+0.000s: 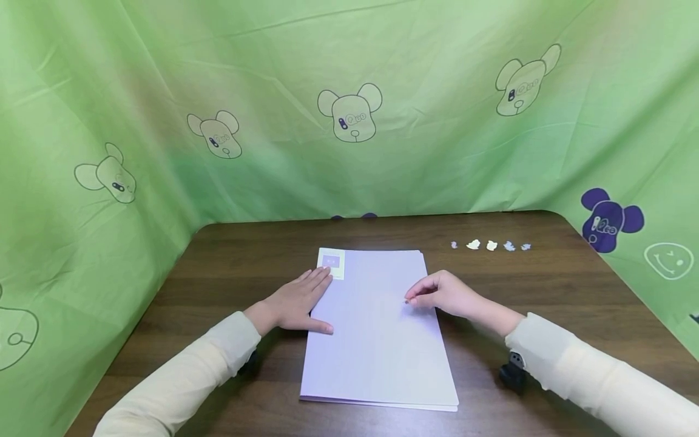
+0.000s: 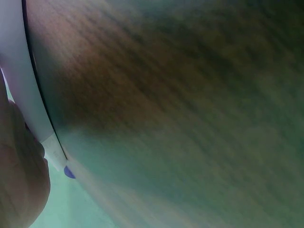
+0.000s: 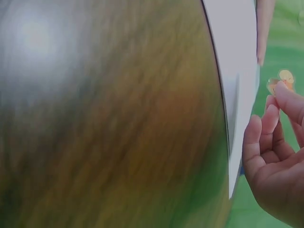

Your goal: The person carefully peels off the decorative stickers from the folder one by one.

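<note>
A pale sheet (image 1: 377, 352), the top of a thin stack of large paper, lies on the table in the head view. My left hand (image 1: 299, 300) rests flat on its left edge, fingers straight and thumb spread. The fingertips reach a small label with a purple square (image 1: 330, 261) at the top left corner. Over the sheet's right side, my right hand (image 1: 445, 294) pinches a small sticker (image 3: 285, 76) between thumb and fingertips. Yellow and orange show on it in the right wrist view. Part of the left hand (image 2: 21, 175) shows in the left wrist view.
Several small cutout stickers (image 1: 492, 245) lie in a row at the back right of the brown wooden table (image 1: 218, 261). A green printed cloth (image 1: 273, 182) hangs behind the table and along its sides.
</note>
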Tool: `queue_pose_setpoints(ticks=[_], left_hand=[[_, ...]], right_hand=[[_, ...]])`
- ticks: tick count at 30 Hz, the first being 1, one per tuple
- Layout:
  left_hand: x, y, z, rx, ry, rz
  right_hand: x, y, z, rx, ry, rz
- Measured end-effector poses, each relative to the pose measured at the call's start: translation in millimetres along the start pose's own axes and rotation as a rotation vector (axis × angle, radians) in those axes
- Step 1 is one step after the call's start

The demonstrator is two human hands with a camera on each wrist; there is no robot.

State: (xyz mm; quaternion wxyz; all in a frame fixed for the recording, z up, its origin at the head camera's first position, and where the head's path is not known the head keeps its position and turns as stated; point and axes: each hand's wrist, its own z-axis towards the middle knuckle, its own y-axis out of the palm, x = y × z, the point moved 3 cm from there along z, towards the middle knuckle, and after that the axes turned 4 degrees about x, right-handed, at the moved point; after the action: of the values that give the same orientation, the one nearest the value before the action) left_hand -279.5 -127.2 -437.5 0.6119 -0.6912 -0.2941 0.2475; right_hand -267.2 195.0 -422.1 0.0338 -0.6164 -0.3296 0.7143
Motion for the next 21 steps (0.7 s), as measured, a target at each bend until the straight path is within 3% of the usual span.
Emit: queue_pose_setpoints(ticks=[12, 21], left_hand=[[0.3, 1.2, 0.0, 0.003, 0.003, 0.006], [0.7, 0.0, 0.1, 0.006, 0.009, 0.007]], right_hand=[[25.0, -35.6, -2.0, 0.127, 0.043, 0.030], [42.5, -59.1, -7.2, 0.226, 0.081, -0.057]])
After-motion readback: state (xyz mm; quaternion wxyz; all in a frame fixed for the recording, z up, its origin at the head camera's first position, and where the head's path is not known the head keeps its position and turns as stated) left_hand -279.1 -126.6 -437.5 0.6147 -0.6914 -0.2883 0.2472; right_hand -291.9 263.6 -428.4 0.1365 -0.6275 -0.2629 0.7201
